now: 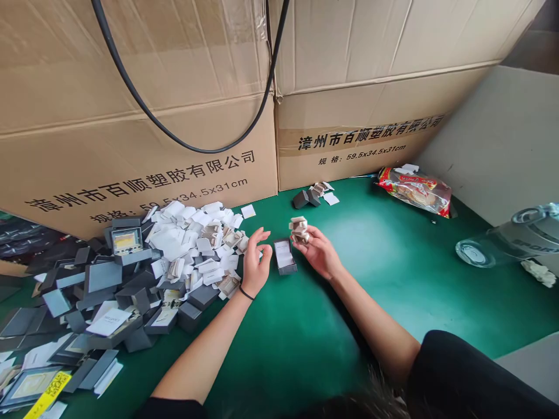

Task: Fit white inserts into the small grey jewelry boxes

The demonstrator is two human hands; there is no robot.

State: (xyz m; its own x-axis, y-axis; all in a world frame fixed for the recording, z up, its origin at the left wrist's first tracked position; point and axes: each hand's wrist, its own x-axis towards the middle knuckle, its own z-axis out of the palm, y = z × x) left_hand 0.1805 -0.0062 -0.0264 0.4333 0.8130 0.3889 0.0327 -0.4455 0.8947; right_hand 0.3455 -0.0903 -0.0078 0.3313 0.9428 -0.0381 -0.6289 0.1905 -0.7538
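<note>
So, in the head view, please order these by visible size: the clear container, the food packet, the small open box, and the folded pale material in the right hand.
1. Clear container
2. Food packet
3. Small open box
4. Folded pale material in the right hand

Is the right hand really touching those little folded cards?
Touching. The head view shows the right hand gripping the folded cards, with no gap between them.

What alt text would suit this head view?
A right hand holds small folded card pieces beside an open grey box on a green table. The left hand, apparently empty, curls on the box's other side, by a heap of white cards and grey boxes.
</note>
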